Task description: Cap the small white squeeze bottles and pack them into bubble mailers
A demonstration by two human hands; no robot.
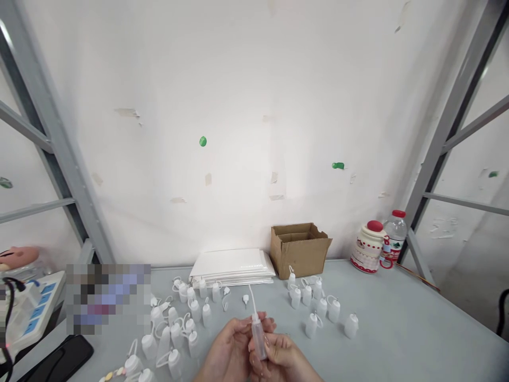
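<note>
A small translucent squeeze bottle [259, 339] with a white strap standing up from its neck is between my two hands, tilted slightly. My right hand [284, 353] grips the body, its thumb along the right side. My left hand [233, 339] curls around from the left and behind, with the thumb at the bottle's neck. Just beyond my hands a loose small white cap [245, 300] lies on the grey table [397, 334]. Similar capped bottles [174, 361] stand in a group on the left, and several more bottles [311, 324] are on the right.
Behind the bottles are stacked white sheets [228, 265] and an open cardboard box [304, 254]. A white jar with a red lid [368, 249] and a clear plastic bottle [396, 231] stand back right. At left are a black phone [59, 361] and a power strip [40, 307].
</note>
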